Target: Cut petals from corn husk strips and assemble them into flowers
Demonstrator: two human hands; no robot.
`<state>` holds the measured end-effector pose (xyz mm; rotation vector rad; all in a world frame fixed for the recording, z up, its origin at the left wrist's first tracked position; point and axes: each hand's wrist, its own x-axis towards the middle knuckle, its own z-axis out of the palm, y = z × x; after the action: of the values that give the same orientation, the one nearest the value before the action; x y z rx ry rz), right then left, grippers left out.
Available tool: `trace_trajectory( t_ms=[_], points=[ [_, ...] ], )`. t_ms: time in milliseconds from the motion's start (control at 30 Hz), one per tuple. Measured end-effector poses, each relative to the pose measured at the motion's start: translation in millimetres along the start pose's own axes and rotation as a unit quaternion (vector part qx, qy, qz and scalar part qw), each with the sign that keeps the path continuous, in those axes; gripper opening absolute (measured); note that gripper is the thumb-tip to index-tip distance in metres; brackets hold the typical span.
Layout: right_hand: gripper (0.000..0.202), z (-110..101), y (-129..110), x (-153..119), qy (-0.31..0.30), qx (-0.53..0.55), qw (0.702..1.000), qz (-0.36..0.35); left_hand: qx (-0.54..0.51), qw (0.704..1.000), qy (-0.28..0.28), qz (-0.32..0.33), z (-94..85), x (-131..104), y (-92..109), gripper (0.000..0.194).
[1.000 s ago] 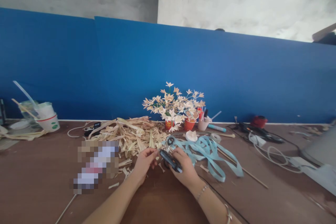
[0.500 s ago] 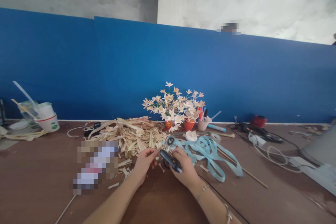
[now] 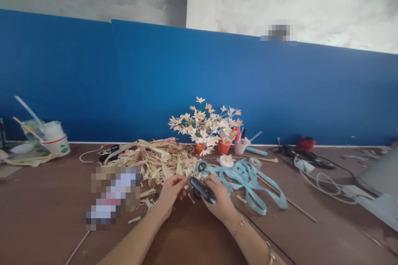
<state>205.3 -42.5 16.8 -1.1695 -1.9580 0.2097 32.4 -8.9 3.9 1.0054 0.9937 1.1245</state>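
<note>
Gripped in my right hand is a black glue gun, its body slanting toward my left hand. My left hand is closed in a pinch just left of the tool; whatever sits between its fingertips is too small to make out. Both hands are low over the brown table. Behind them spreads a heap of dry, pale husk strips. Pale handmade flowers stand in small red cups beyond the heap. Scissors lie partly hidden near my right fingers, beside light blue ribbon.
A black cord runs forward from beside my right wrist. A blurred-out phone-like object stands at left. White cables and a power strip lie right. A paper cup stands far left, before the blue partition.
My hands and the glue gun hold almost the same position. Behind the partition, a blurred shape at its top edge has shifted slightly right.
</note>
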Motion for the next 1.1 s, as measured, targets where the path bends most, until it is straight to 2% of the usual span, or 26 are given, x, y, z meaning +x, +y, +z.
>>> trace_trajectory(
  t_ms=[500, 733, 1100],
  points=[
    [0.016, -4.7, -5.5, 0.0, -0.005, -0.009, 1.000, -0.006, 0.029, 0.999, 0.006, 0.017, 0.6, -0.9, 1.9, 0.030],
    [0.012, -6.0, -10.2, 0.3, -0.031, -0.008, 0.999, 0.001, 0.056, 0.998, 0.018, 0.022, 2.2, -3.4, 4.4, 0.027],
    [0.015, -5.3, -5.1, -2.0, -0.028, -0.016, 0.999, 0.009, 0.071, 0.997, 0.020, 0.029, 2.1, -3.8, 4.6, 0.028]
  ],
)
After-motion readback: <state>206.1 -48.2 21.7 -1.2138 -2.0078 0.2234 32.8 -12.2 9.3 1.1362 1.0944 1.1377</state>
